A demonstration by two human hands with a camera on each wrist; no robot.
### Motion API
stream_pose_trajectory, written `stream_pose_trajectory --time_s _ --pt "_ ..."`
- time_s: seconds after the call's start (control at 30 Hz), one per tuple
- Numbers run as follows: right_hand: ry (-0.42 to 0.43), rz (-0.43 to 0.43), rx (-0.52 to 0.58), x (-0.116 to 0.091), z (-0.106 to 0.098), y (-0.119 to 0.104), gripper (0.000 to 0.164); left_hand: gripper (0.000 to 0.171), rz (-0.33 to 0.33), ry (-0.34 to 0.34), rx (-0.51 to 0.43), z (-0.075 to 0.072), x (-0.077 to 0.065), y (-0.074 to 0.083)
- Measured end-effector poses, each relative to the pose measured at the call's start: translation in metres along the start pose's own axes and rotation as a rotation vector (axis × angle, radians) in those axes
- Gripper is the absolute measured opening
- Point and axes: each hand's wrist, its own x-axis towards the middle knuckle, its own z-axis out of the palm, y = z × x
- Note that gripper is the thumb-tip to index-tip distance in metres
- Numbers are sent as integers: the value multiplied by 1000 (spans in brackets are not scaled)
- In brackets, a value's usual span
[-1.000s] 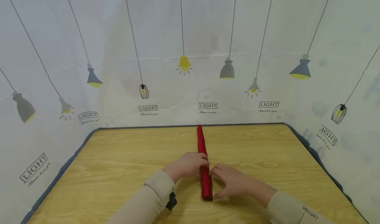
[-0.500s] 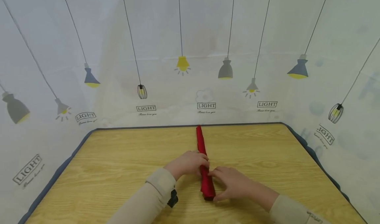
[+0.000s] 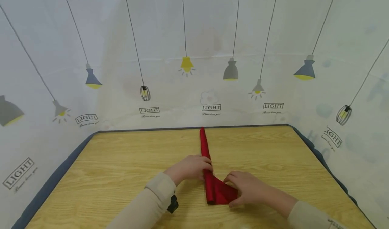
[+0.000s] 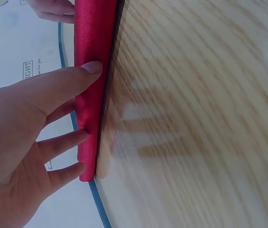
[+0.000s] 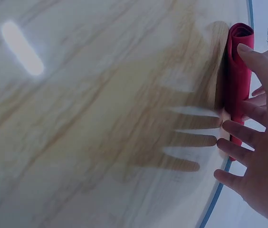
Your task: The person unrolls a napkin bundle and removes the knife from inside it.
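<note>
A red cloth (image 3: pixel 209 187), rolled into a long narrow tube, lies lengthwise on the wooden table, its far end at the back edge. My left hand (image 3: pixel 192 167) holds the roll around its middle; in the left wrist view the thumb lies across the red roll (image 4: pixel 94 35) with fingers along its other side. My right hand (image 3: pixel 251 189) pinches the corner of a loose flap (image 3: pixel 225 192) that spreads rightward from the near end. In the right wrist view the roll's spiral end (image 5: pixel 242 31) shows beside the right thumb.
The wooden table (image 3: pixel 127 161) has a dark blue border (image 3: pixel 76 154) along its sides and back. A pale wall sheet (image 3: pixel 164 30) printed with hanging lamps encloses it on three sides. A small black object (image 3: pixel 173 204) sits at the left cuff.
My right hand has moved right, drawing a flap of the red cloth out from the near end of the roll. The left hand stays on the roll, almost unmoved.
</note>
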Motion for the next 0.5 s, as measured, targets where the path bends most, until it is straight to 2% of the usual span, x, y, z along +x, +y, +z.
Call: stream_pose_trajectory --time_s 0.17,0.37,0.5 --pt "-16 0 5 -5 -1 3 65 42 -5 -1 7 4 -1 -2" --pt "-32 23 25 -1 -2 1 68 33 -41 11 -28 3 -6 2" --pt "-53 36 13 6 2 0 75 49 -107 4 -11 2 -7 11"
